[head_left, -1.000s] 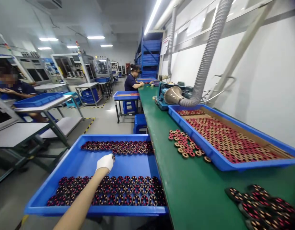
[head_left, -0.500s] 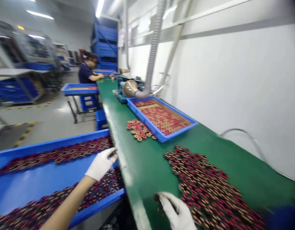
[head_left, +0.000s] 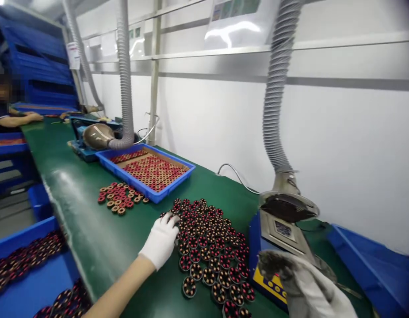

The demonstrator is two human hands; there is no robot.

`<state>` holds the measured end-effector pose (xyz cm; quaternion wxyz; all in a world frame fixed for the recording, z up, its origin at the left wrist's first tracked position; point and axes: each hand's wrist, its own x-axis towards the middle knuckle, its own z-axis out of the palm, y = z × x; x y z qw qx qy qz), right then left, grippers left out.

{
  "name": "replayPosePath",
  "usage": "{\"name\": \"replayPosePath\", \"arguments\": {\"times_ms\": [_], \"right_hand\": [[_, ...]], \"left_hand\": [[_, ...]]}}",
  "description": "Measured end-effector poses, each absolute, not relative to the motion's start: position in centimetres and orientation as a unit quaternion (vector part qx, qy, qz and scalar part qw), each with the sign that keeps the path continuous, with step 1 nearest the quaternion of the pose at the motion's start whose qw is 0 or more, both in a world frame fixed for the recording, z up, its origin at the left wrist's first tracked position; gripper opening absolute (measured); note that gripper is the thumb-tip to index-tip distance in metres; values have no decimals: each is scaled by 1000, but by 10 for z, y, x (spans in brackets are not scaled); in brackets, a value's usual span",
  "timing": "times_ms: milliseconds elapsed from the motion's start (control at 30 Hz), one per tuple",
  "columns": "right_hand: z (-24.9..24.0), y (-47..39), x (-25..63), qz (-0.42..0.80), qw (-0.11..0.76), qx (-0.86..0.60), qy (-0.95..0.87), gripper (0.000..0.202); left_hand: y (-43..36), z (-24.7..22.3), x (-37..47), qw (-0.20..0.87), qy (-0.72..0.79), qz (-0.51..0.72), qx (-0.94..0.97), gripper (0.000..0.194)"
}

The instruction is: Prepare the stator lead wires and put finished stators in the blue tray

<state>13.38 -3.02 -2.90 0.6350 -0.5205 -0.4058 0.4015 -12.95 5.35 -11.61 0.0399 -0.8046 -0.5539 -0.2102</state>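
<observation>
A spread of small round motor stators [head_left: 211, 251] with dark rings and red and copper-coloured coils lies on the green bench [head_left: 98, 256]. My left hand [head_left: 162, 240], in a white glove, reaches over the spread's left edge. Its fingers are bent and slightly apart, with the tips touching stators. At the right, my gloved right hand [head_left: 303, 282] is in front of a blue and yellow machine [head_left: 267, 282] with a flat metal top. Its blackened fingers are drawn together, and whatever may be between them is hidden.
A blue tray [head_left: 159, 194] of stators stands farther back, with a loose group [head_left: 121, 196] beside it. Another blue tray [head_left: 35, 229] sits lower left. A grey hose [head_left: 277, 101] with a hood hangs over the machine. A blue bin [head_left: 373, 265] is far right; a co-worker [head_left: 5, 117] sits far left.
The view has swung right, bringing the machine into sight. My left hand has gone from above the lower-left tray to the stators on the bench. My right hand is now by the machine.
</observation>
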Motion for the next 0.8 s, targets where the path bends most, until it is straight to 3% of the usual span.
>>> {"name": "replayPosePath", "arguments": {"times_ms": [100,267,367,467,633,800], "right_hand": [[-17,-20,125,358,625,-543,-431,25],[-7,-20,115,559,674,-313,-368,38],[-4,-28,129,540,726,-281,-320,37],[-1,-32,154,466,746,-335,-337,41],[4,-29,166,413,657,-442,-449,48],[1,-27,164,396,627,-462,-487,48]], "left_hand": [[33,-73,-96,80,-491,-294,-816,11],[9,-19,-18,113,-280,-524,-797,20],[3,-12,19,89,-265,-544,-791,25],[3,-17,36,53,-269,-563,-779,43],[14,-22,33,50,-198,-475,-856,59],[19,-23,21,-86,-202,-459,-861,49]]}}
